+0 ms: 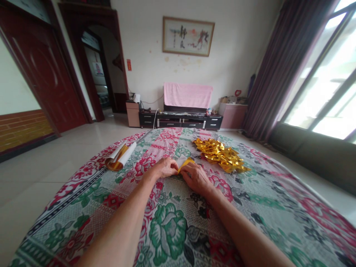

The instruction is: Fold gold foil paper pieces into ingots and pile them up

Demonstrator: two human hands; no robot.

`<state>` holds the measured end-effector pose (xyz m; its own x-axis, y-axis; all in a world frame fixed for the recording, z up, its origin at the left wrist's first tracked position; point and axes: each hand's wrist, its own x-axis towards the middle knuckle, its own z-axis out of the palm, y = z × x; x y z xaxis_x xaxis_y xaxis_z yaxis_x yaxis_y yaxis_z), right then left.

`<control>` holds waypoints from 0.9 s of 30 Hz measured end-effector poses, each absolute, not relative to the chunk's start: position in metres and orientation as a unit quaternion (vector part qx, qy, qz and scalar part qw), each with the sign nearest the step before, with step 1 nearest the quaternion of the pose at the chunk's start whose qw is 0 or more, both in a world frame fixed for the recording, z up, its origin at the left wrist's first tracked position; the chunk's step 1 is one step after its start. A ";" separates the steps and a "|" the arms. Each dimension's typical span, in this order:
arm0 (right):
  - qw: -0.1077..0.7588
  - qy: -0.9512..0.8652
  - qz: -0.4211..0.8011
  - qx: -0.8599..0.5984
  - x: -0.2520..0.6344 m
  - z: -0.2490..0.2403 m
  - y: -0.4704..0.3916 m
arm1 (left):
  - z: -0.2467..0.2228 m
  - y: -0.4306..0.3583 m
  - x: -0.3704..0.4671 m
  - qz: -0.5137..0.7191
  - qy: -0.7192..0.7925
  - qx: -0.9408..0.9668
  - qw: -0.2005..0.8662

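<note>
Both hands meet over the middle of the patterned cloth, working on one small sheet of gold foil paper [183,161] with a pale reverse side. My left hand [167,167] pinches its left edge, fingers closed. On the other side, my right hand [194,176] has its fingers closed on the near right part of the paper and hides some of it. A heap of folded shiny gold foil pieces [219,155] lies just beyond and to the right of my right hand. Off to the left rests a loosely curled roll of gold foil paper [121,155], white on its outer side.
A floral tablecloth [167,233] covers the rounded table under my forearms. Past the far edge stand a low black TV cabinet [189,121] and a pink cloth [187,94] draped over a screen. A purple curtain [286,66] and a window are at right.
</note>
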<state>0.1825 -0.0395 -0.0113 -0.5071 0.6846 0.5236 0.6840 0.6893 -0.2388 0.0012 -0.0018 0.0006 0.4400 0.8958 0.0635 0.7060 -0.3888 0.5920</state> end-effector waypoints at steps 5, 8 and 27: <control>0.293 -0.850 -0.002 -0.438 0.179 -0.014 -0.035 | 0.003 -0.003 0.001 0.189 0.490 0.816 0.241; 0.286 -0.844 0.000 -0.454 0.177 -0.015 -0.034 | 0.003 -0.003 0.001 0.187 0.486 0.818 0.243; 0.278 -0.833 0.014 -0.478 0.176 -0.013 -0.033 | -0.003 0.006 -0.006 0.167 0.452 0.830 0.281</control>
